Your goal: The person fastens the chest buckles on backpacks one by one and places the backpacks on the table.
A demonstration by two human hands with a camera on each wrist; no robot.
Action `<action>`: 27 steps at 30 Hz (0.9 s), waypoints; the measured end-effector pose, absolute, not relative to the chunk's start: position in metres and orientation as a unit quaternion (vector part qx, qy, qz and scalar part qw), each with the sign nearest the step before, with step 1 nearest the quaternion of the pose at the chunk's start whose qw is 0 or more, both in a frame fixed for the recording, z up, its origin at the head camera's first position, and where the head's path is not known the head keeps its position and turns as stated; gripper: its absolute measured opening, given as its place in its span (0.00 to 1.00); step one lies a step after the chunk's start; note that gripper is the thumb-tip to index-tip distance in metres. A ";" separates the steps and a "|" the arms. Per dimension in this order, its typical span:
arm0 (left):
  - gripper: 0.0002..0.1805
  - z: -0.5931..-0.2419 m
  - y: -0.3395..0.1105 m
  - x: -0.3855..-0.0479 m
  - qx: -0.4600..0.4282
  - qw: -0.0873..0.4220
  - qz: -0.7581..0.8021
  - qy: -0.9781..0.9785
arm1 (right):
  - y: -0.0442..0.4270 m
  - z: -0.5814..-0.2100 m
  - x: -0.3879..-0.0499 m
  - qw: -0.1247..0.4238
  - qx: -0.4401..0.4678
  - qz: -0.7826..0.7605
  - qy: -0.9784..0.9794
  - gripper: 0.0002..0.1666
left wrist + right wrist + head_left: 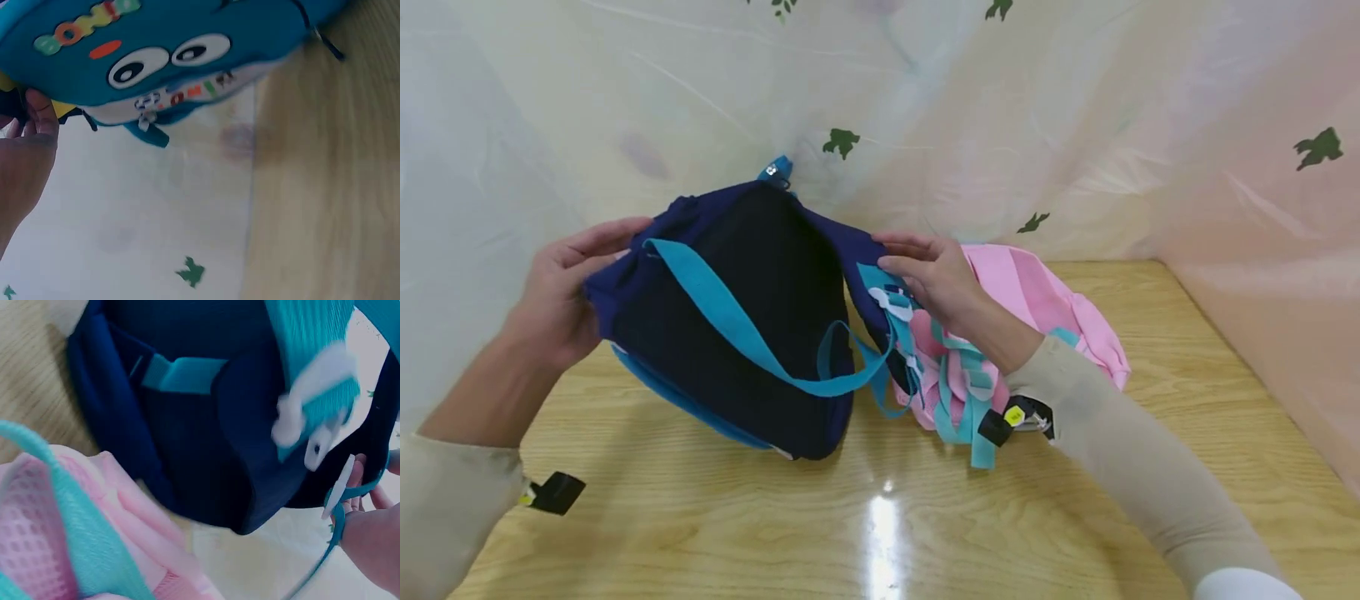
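A navy and blue backpack is tilted above the wooden table, its dark back panel and blue straps facing the head camera. My left hand grips its left end. With thumb and fingers my right hand pinches the navy shoulder strap. In the left wrist view the blue front shows cartoon eyes and coloured letters, with my left hand at its edge. The right wrist view has my right hand at the strap, near white buckles.
A pink backpack with turquoise straps lies on the wooden table at the right, behind and under my right forearm. A pale sheet with green leaf shapes hangs behind the table and along its right side.
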State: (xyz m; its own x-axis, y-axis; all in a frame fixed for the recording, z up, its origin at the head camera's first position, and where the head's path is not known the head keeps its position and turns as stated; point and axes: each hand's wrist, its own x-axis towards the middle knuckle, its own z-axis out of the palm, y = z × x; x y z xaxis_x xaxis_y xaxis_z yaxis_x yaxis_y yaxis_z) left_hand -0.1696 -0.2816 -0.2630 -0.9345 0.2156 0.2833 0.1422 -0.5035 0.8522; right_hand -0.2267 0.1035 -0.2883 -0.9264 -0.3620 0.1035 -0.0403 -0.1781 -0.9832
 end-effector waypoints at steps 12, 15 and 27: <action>0.23 -0.304 -0.315 -0.171 0.152 0.119 0.758 0.623 | 0.093 -0.300 -0.228 0.114 -0.197 -0.638 0.736 0.24; 0.21 -0.304 -0.318 -0.173 0.117 0.124 0.726 0.666 | 0.091 -0.304 -0.228 0.126 -0.206 -0.627 0.741 0.25; 0.30 -0.310 -0.329 -0.182 0.047 0.170 0.483 0.858 | 0.081 -0.316 -0.227 0.182 -0.237 -0.669 0.681 0.27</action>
